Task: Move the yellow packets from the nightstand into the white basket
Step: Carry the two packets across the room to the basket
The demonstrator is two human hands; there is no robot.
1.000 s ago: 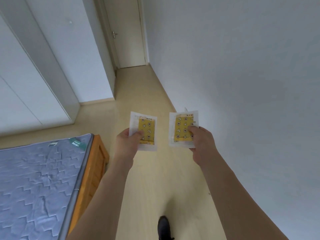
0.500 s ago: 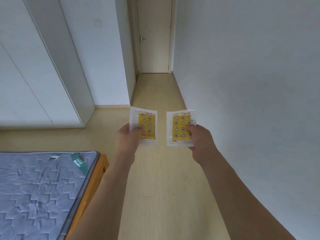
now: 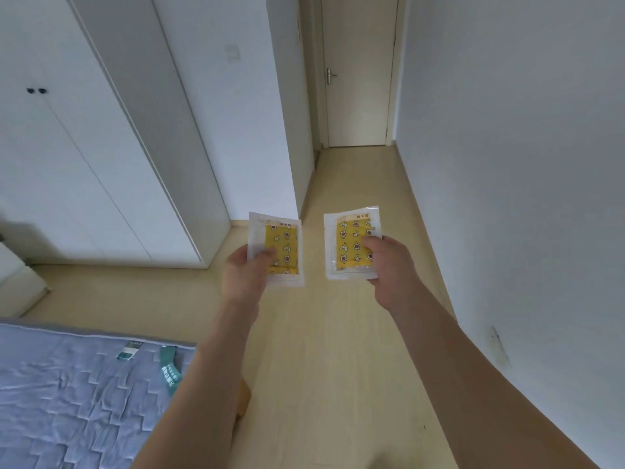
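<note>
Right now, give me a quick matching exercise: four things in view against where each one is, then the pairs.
Things:
1. left yellow star-print packet
2. right yellow star-print packet
3. grey quilted mattress
4. white door with metal handle

Places:
A. far end of the corridor
B. pinched in the right hand
C. lower left corner
D. pinched in the left hand

Pairs: 1-D, 2-B, 3-C, 4-A

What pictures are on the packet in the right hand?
Little stars, moons and flowers on yellow, seen in the head view: packet in the right hand.
</note>
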